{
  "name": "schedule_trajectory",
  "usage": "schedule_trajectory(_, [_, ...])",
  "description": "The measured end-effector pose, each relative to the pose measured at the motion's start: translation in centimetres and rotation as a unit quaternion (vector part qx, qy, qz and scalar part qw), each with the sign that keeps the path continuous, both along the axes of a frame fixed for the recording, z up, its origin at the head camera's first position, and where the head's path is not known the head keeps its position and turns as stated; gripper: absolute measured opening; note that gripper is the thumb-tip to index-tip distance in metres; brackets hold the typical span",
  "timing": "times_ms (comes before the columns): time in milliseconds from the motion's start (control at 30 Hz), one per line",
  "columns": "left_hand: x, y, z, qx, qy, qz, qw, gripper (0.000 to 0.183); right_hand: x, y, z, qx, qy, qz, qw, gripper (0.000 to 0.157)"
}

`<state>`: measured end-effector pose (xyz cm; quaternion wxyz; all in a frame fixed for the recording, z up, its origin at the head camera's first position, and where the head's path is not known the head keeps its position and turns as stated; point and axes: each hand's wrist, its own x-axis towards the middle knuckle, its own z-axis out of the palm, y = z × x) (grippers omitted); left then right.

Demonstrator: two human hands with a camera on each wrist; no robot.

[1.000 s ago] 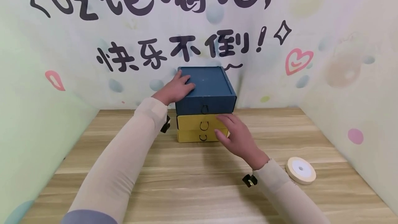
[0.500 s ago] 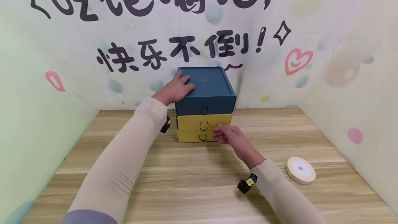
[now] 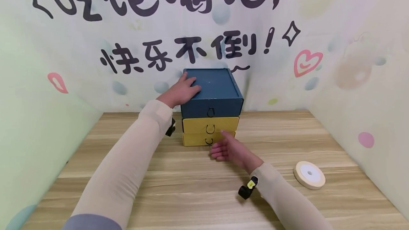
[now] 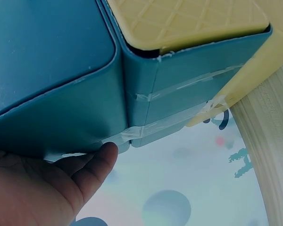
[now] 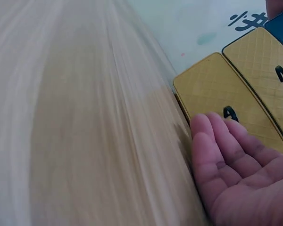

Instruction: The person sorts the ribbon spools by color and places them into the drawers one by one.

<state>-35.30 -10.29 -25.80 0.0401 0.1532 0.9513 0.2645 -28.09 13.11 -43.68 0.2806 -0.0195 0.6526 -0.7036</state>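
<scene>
A small drawer cabinet stands against the back wall, with a blue top drawer [image 3: 199, 107] and two yellow drawers [image 3: 191, 125] below, each carrying a dark loop pull [image 3: 210, 129]. Fingers spread, my left hand [image 3: 180, 91] rests on the left edge of the blue cabinet top [image 3: 215, 82]. The left wrist view has the cabinet's blue side [image 4: 179, 89] with clear tape along it. My right hand [image 3: 234, 153] is in front of the bottom yellow drawer [image 5: 207, 89], palm turned up, fingers loosely extended near its pull [image 5: 229, 113], holding nothing.
A roll of cream ribbon or tape [image 3: 309, 175] lies on the wood-grain table [image 3: 179, 194] at right. The printed wall [image 3: 153, 91] is close behind the cabinet, and side walls bound the table left and right.
My right hand has dropped from the upper yellow drawer to the bottom one, turning palm up and moving slightly left. My left hand has stayed on the cabinet top.
</scene>
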Motion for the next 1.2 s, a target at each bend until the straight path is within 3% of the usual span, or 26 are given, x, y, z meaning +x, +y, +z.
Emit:
schedule_trajectory(267, [-0.1, -0.1, -0.1, -0.001, 0.0, 0.001, 1.0, 0.065, -0.6, -1.4, -0.8, -0.047, -0.067, 0.028, 0.996, 0.061])
schedule_trajectory(433, [-0.1, -0.2, -0.2, -0.004, 0.0, 0.002, 1.0, 0.065, -0.9, -2.3, -0.9, -0.081, -0.096, 0.04, 0.991, 0.059])
schedule_trajectory(767, [-0.3, 0.0, -0.3, 0.004, 0.0, 0.002, 1.0, 0.065, -1.6, -3.0, -1.1, -0.128, -0.147, 0.022, 0.981, 0.047])
schedule_trajectory(933, [-0.2, 0.1, -0.2, 0.005, 0.002, 0.001, 1.0, 0.065, -1.6, -2.9, -1.1, -0.139, -0.149, 0.025, 0.979, 0.038])
schedule_trajectory(1200, [-0.3, 0.0, -0.3, 0.003, 0.004, 0.003, 1.0, 0.064, -1.6, -3.2, -1.2, -0.144, -0.148, 0.011, 0.978, 0.038])
